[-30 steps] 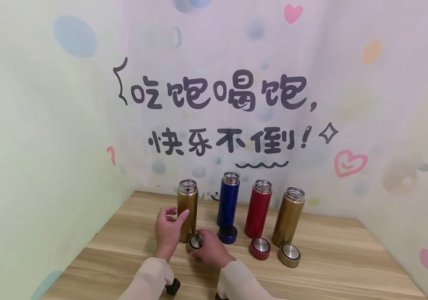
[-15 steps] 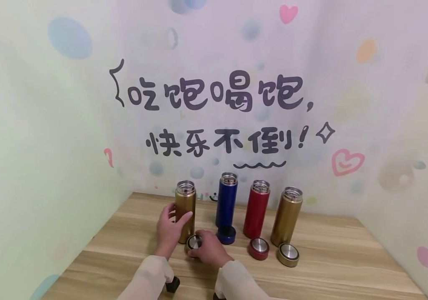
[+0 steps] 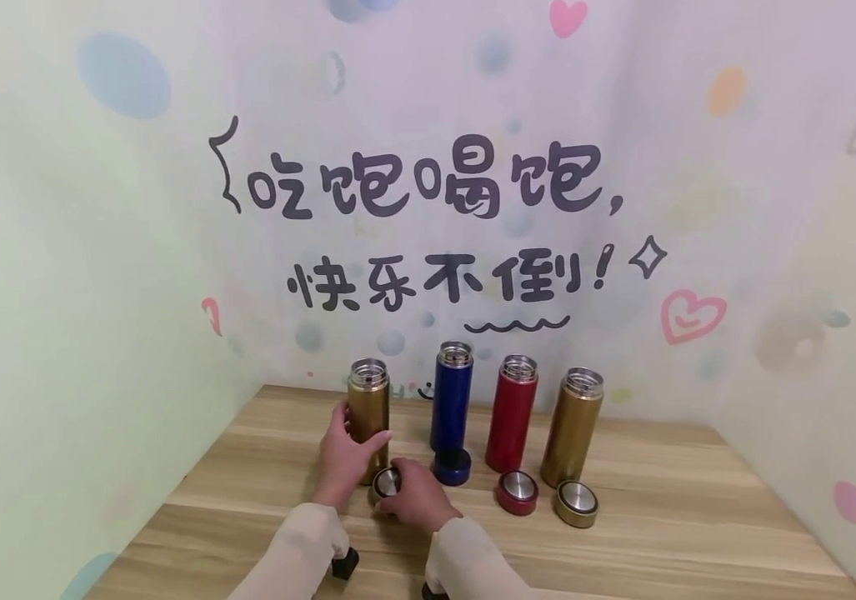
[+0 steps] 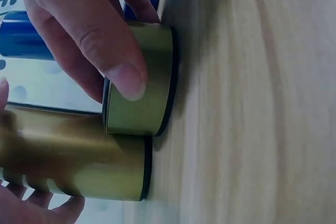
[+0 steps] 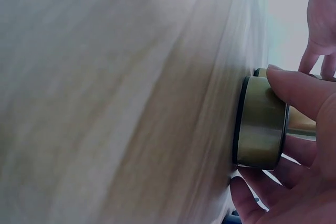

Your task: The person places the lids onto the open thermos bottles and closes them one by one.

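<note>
My left hand (image 3: 347, 457) holds the leftmost gold thermos bottle (image 3: 371, 408) round its lower body, fingers on the far left side and thumb across the front. The bottle stands upright and uncapped, its steel neck showing. My right hand (image 3: 422, 497) pinches a gold lid (image 5: 260, 124) between thumb and fingers; its steel inner face points up. In the left wrist view the lid (image 4: 142, 93) sits low at the table, right against the foot of the bottle (image 4: 79, 156).
To the right stand an open blue bottle (image 3: 452, 400), a red bottle (image 3: 512, 417) and another gold bottle (image 3: 572, 429). Before them lie a blue lid (image 3: 453, 468), a red lid (image 3: 518, 493) and a gold lid (image 3: 576, 505). A printed wall (image 3: 428, 225) rises behind the wooden table (image 3: 645, 550).
My left hand has closed in from beside the gold bottle and now grips it. The right hand keeps its hold on the lid at the same spot. The head view has shifted slightly.
</note>
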Tool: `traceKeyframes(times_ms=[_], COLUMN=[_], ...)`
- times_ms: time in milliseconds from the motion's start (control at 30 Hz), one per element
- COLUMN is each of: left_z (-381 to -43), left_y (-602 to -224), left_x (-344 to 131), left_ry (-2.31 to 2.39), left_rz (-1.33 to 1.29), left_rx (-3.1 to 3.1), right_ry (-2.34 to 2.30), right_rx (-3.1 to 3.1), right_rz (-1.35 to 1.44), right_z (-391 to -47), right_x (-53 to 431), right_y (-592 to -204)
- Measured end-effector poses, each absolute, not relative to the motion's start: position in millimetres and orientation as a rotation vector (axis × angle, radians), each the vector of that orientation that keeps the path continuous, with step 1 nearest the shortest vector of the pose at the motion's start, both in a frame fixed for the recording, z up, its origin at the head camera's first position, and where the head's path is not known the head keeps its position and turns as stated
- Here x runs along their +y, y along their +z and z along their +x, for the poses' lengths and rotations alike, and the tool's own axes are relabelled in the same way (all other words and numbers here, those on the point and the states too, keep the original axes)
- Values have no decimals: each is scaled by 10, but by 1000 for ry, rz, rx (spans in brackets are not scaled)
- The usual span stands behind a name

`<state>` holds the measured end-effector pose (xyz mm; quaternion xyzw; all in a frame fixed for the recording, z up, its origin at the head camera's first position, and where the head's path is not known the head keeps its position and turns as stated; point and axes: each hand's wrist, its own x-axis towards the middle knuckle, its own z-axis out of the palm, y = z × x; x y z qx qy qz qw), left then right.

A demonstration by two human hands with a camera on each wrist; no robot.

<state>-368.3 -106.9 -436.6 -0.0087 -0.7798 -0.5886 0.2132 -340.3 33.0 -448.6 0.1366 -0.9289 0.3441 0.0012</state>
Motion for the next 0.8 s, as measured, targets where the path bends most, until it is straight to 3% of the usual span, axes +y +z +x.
traceKeyframes(times_ms=[800], left_z=[-3698], left_y=[-4362], left_x=[-1078], left_ry=[-1635], left_rz=[-27], left_rx=[-2182], right_ry=[1026], right_rx=[-2836], right_rz=[509], right_z=[-3373], right_x=[453], right_y=[-4459])
